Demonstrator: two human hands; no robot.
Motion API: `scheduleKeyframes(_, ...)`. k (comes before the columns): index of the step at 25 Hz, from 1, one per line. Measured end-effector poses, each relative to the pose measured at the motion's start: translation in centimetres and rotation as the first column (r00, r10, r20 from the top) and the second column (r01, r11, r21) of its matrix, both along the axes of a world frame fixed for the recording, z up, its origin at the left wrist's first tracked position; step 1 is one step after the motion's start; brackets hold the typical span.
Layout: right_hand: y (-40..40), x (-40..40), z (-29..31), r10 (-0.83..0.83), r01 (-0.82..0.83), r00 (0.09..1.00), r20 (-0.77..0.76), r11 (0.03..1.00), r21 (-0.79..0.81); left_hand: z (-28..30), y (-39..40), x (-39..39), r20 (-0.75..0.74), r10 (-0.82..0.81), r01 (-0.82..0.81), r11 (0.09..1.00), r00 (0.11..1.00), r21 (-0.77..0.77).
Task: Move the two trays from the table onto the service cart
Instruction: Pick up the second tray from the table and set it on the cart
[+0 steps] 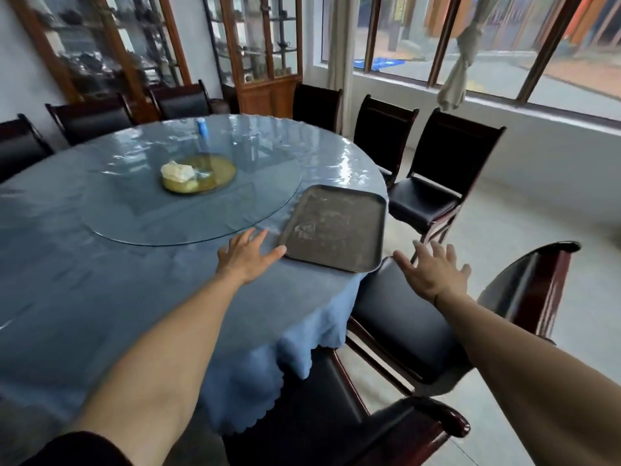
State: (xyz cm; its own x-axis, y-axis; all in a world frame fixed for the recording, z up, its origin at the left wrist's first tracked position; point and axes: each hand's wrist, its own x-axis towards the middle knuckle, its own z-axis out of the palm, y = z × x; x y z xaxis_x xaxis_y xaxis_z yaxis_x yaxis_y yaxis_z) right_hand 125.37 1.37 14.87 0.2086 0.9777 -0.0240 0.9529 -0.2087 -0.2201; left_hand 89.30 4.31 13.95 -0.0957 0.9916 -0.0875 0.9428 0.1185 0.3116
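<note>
One tray [332, 227] is seen, flat at the table [134, 280] edge, between and just ahead of both hands; a second tray and the cart are not in view. Left hand [247, 253] is spread open, empty, fingertips at the tray's near-left corner. Right hand [433, 269] is open, empty, apart from the tray, over a chair [396, 317]. Best gripped at opposite short rims, kept level, lifted clear before turning.

Window daylight [470, 38], tabletop glare, perhaps slight blur
</note>
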Motion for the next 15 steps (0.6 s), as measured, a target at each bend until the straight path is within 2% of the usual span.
scheduleKeyframes(4, 6.1, -0.1, -1.8, 0.025, -0.024, 1.000, 0.019, 0.999, -0.026, -0.7, 4.7, -0.3, 0.047, 0.038, -0.039, 0.999, 0.998, 0.012)
scheduleKeyframes(7, 11.1, 0.2, -3.9, 0.029, -0.029, 1.000, -0.012, 0.998, -0.054, -2.8, 8.9, 0.2, 0.056, 0.056, -0.053, 0.998, 0.997, -0.042)
scheduleKeyframes(15, 25.8, 0.8, -9.7, -0.061, 0.039, 0.973, -0.224, 0.994, -0.104, -9.9, 22.0, 0.7, 0.032, 0.093, -0.086, 0.982, 0.995, -0.166)
